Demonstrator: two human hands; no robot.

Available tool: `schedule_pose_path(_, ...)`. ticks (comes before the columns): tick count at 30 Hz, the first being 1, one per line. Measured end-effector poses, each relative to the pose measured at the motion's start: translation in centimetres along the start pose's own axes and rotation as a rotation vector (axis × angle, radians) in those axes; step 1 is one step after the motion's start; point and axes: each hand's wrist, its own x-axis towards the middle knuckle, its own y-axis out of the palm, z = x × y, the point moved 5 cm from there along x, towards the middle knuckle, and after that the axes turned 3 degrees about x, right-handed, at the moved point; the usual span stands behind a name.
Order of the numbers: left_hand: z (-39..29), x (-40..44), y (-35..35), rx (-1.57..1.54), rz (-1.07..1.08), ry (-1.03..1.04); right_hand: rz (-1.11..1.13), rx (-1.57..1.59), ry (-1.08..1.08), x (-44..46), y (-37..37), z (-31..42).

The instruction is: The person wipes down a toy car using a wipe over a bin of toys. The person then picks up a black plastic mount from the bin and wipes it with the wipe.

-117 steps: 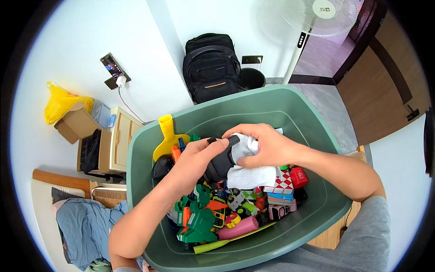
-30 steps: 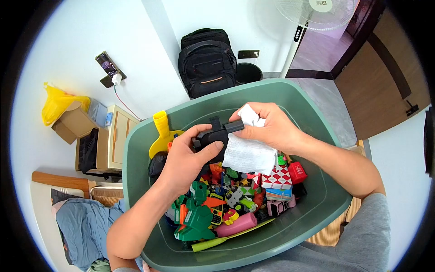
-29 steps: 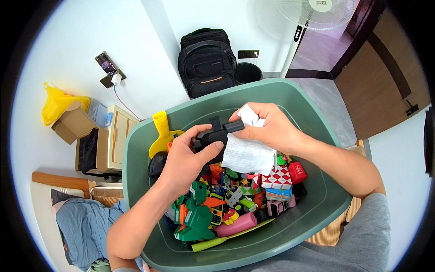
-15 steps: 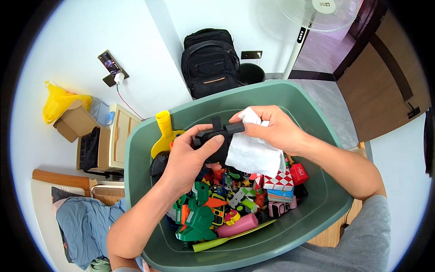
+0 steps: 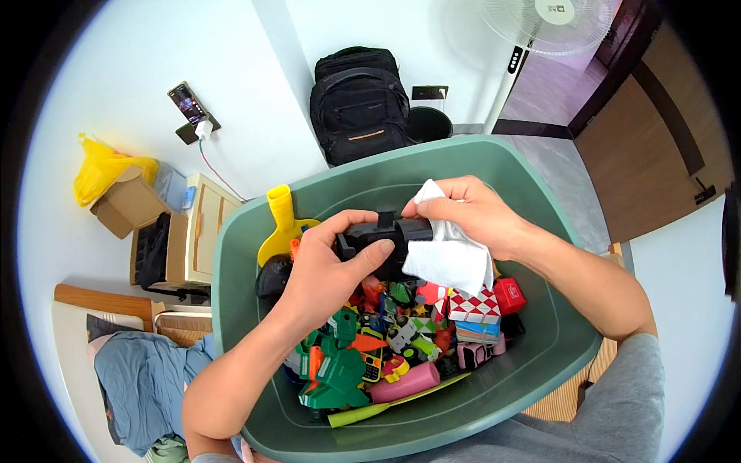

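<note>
Black object (image 5: 369,234): left hand (image 5: 320,266) grasps it between fingers
White cloth (image 5: 444,266): right hand (image 5: 482,216) pinches it, bunched tighter than before, less spread

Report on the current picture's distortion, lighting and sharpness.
Head view: strong wide-angle curvature, with black corners and bluish fringing; head view: bright light, the white wall pale; head view: the black object shows little surface detail; head view: left hand, right hand and white cloth look reasonably sharp.
</note>
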Motion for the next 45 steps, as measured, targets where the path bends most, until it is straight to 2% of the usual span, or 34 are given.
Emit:
schedule_pose_path(5,-0.3,-0.4,0.4,0.251,0.092,0.075,0.123,-0.136,0.059,0.0,0.4,-0.7)
schedule_pose_path(7,-0.5,-0.6,0.8,0.222,0.111,0.112,0.181,-0.137,0.048,-0.1,0.8,-1.2)
schedule_pose_path(11,-0.9,-0.6,0.7,0.136,0.075,0.047,0.266,-0.144,0.136,-0.6,1.7,-1.9)
schedule_pose_path(13,-0.9,-0.5,0.5,0.149,0.072,0.042,0.182,-0.036,0.170,-0.6,2.1,-2.3)
schedule_pose_path(14,-0.9,-0.4,0.4,0.122,0.069,0.045,0.247,-0.025,0.272,-0.9,2.4,-2.2)
schedule_pose_path(15,-0.9,-0.4,0.4,0.094,0.067,0.048,0.246,-0.024,0.272,-1.1,2.7,-1.7)
schedule_pose_path(17,-0.9,-0.2,0.1,0.089,0.053,0.056,0.278,0.204,0.432,-1.7,3.4,-1.7)
schedule_pose_path(23,-0.6,0.2,-0.4,0.109,0.026,0.053,0.265,0.329,0.503,-1.1,3.5,-3.0)
schedule_pose_path(27,-1.0,0.0,-0.1,0.159,0.073,0.066,0.228,0.359,0.522,-1.4,3.4,-3.3)
schedule_pose_path(30,-0.9,0.2,-0.1,0.185,0.053,0.122,0.289,0.431,0.531,-1.8,3.9,-3.3)
schedule_pose_path(33,0.1,0.3,-0.3,0.189,-0.034,0.050,0.231,0.420,0.461,-1.4,4.1,-3.3)
schedule_pose_path(35,0.6,0.6,-0.5,0.198,-0.020,0.030,0.147,0.338,0.357,-0.9,3.7,-3.1)
schedule_pose_path(37,0.6,0.7,-0.6,0.205,-0.006,0.011,0.138,0.318,0.353,-0.6,3.6,-3.4)
schedule_pose_path(39,1.1,0.7,-0.5,-0.076,0.014,-0.132,0.128,0.297,0.348,-0.5,3.4,-3.3)
schedule_pose_path(43,0.8,0.6,-0.3,-0.079,-0.007,-0.135,0.193,0.252,0.339,-0.8,3.0,-2.5)
schedule_pose_path(45,0.9,0.6,-0.2,-0.220,0.013,-0.220,0.236,0.259,0.338,-0.8,3.2,-2.6)
